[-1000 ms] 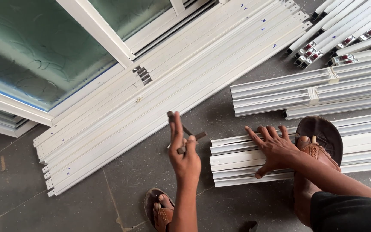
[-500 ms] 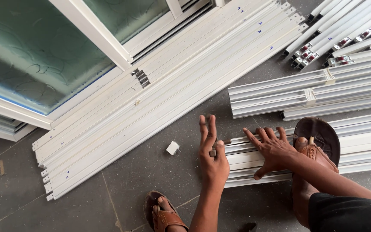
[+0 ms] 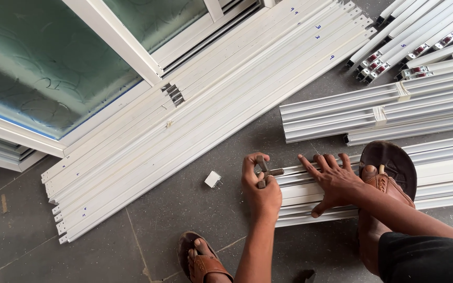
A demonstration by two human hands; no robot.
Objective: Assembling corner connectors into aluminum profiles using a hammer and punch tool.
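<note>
My left hand [image 3: 260,191] grips a small dark T-shaped tool [image 3: 266,171] held against the left ends of a bundle of white aluminium profiles [image 3: 449,183] lying on the floor. My right hand [image 3: 331,178] lies flat on top of the same bundle, fingers spread, pressing it down. My right foot in a brown sandal [image 3: 386,167] stands on the bundle just right of that hand. A small white plastic piece [image 3: 213,179] lies on the grey floor to the left of my left hand.
A long stack of white profiles [image 3: 195,120] runs diagonally across the floor. A framed green glass panel [image 3: 43,63] lies at top left. More profile bundles [image 3: 394,110] and roller-fitted sections [image 3: 415,44] sit at right. My left sandalled foot [image 3: 203,259] is at the bottom.
My left hand moved right from the open floor to the bundle's end, carrying the tool. The small white piece came into view on the floor. My right hand stayed on the profiles.
</note>
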